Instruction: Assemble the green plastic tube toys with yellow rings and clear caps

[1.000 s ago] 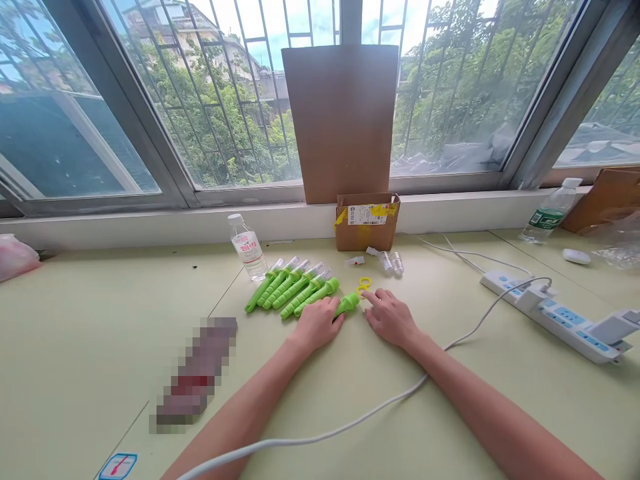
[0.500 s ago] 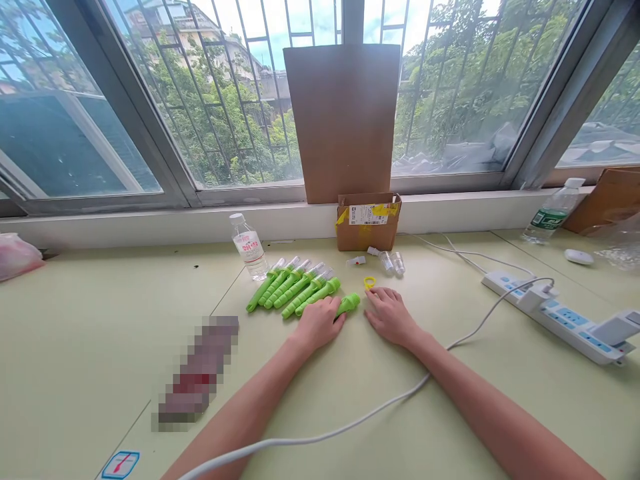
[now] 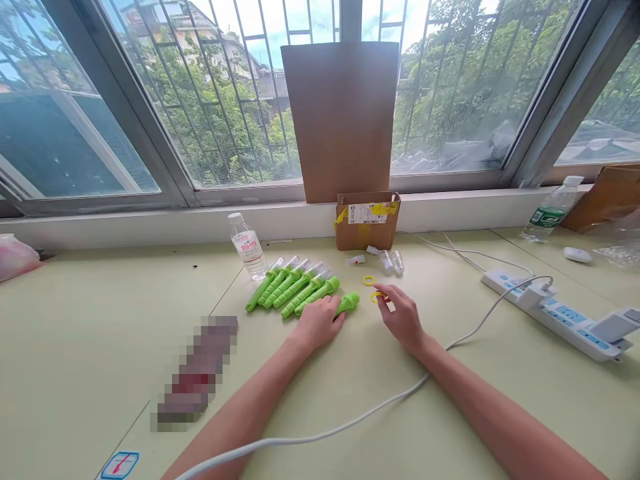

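Observation:
My left hand (image 3: 319, 323) is closed around the lower part of a green ridged piece (image 3: 349, 303), whose head sticks out past the fingers. My right hand (image 3: 401, 315) pinches a yellow ring (image 3: 377, 297) between thumb and fingers, just right of that piece. A second yellow ring (image 3: 369, 281) lies on the table beyond the fingertips. Left of my left hand, several green ridged tubes (image 3: 295, 288) lie side by side, most with clear tips pointing away. Small clear vials (image 3: 391, 263) and a little white tube (image 3: 355, 260) lie in front of the cardboard box.
The cardboard box (image 3: 367, 237) stands at the back by the sill. Water bottles stand at the left (image 3: 249, 248) and far right (image 3: 552, 212). A power strip (image 3: 555, 313) lies at the right, and a white cable (image 3: 350, 427) crosses both forearms.
My right hand has drawn back slightly and lifted, with a yellow ring now between its fingers, apart from the other ring. My left hand has stayed in place.

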`<control>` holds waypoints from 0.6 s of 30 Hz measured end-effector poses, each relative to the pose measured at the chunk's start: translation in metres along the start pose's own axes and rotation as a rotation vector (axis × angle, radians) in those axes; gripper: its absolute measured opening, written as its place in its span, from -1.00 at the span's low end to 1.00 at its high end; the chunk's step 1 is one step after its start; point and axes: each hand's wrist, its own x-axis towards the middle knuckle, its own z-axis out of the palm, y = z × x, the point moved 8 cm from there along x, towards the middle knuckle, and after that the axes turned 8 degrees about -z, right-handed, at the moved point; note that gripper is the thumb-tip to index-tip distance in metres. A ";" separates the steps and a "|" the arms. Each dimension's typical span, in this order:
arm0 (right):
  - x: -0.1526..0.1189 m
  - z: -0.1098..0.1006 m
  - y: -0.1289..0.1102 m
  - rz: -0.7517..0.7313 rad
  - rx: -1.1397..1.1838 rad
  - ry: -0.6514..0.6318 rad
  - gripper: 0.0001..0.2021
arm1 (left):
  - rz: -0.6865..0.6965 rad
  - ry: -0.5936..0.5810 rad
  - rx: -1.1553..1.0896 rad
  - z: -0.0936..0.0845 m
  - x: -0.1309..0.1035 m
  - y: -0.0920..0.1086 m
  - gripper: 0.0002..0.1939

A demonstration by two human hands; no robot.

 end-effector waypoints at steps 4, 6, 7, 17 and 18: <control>0.002 -0.005 0.001 0.053 0.014 0.026 -0.87 | 0.010 0.007 -0.003 0.001 0.000 0.000 -0.78; 0.002 -0.006 0.002 0.075 -0.013 0.023 -0.86 | 0.016 0.017 -0.004 0.001 0.000 0.000 -0.78; 0.001 -0.005 0.003 0.080 -0.018 0.014 -0.85 | 0.019 0.023 -0.004 0.001 0.000 0.000 -0.78; -0.009 0.011 0.019 0.253 0.187 -0.080 -0.81 | 0.173 0.075 -0.016 -0.004 -0.003 0.011 -0.78; -0.009 0.012 0.020 0.253 0.191 -0.097 -0.81 | 0.195 0.076 -0.013 -0.005 -0.004 0.013 -0.78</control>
